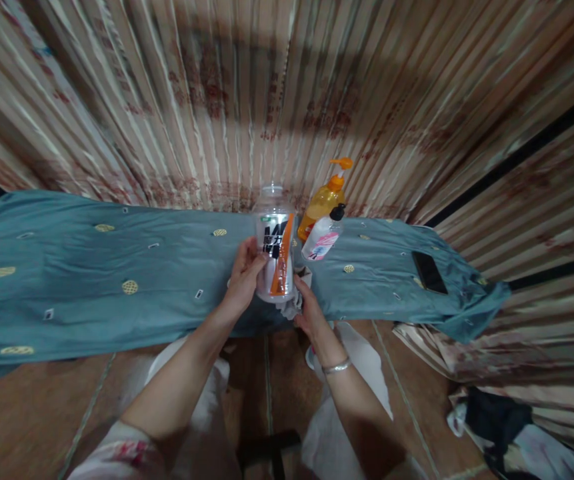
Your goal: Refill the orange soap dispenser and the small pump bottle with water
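In the head view a clear plastic bottle (271, 283) with a silver and orange label stands upright in front of me, its neck open and without a cap. My left hand (247, 273) is closed around its left side, with the thumb across the front. At the lower right of the bottle, my right hand (307, 308) is closed on a greyish cloth (291, 307) pressed against the base. Just behind and to the right are a yellow pump bottle (321, 204) with an orange top and a smaller white bottle (323, 237) with a black pump.
A teal patterned cloth (87, 247) covers the long narrow table. Toward its right end lies a black phone (429, 272). Pleated curtains (247, 100) hang behind and at the right. A heap of clothes (501, 417) is on the floor at lower right.
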### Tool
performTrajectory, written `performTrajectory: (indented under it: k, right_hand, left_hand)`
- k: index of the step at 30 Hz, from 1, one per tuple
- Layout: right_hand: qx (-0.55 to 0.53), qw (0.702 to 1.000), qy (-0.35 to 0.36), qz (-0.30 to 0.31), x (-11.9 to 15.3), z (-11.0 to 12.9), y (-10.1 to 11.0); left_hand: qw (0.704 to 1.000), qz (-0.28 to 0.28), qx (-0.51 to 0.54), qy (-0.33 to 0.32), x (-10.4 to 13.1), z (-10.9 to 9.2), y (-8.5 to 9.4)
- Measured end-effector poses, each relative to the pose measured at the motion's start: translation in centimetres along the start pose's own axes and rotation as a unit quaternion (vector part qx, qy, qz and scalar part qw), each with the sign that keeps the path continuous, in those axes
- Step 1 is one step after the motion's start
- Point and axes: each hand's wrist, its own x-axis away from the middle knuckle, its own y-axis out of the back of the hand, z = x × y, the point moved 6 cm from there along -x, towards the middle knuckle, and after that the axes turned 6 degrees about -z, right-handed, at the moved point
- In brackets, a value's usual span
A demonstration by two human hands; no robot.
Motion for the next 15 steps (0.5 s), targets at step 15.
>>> performTrajectory:
  k: [15]
  right_hand:
    - [0.187, 0.957, 0.219, 0.009, 2.1, 6.2, -2.2]
  left_hand:
    - [0.995, 0.060, -0.079, 0.007, 1.7, -1.0, -1.8]
